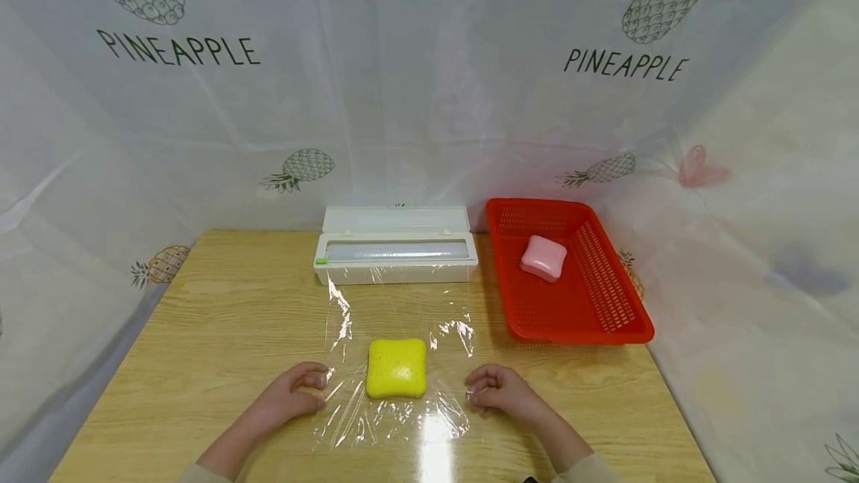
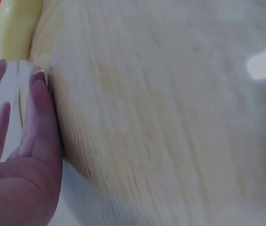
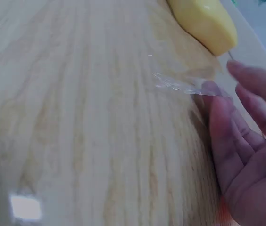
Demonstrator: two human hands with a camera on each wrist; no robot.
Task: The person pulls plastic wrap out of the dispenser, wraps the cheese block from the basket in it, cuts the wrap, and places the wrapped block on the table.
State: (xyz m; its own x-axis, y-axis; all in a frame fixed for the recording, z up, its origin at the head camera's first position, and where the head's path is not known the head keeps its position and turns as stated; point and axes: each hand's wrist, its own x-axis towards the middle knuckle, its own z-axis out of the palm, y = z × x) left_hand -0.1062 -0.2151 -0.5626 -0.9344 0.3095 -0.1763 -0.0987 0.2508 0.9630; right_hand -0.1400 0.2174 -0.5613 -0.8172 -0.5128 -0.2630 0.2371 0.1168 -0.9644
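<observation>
Fingers (image 1: pixel 310 370) parted from thumbs, the left hand (image 1: pixel 291 392) and right hand (image 1: pixel 503 392) flank clear film (image 1: pixel 456 410) around a yellow sponge (image 1: pixel 397 369), lower centre.
The thin film could wrinkle or cling to itself if one edge lifts unevenly; a hard tug might drag the white box (image 1: pixel 396 273), mid-frame, since they seem joined. The red basket (image 1: pixel 501 283), right of centre with a pink sponge (image 1: pixel 543 257) inside, could obstruct the right hand's forward reach.
</observation>
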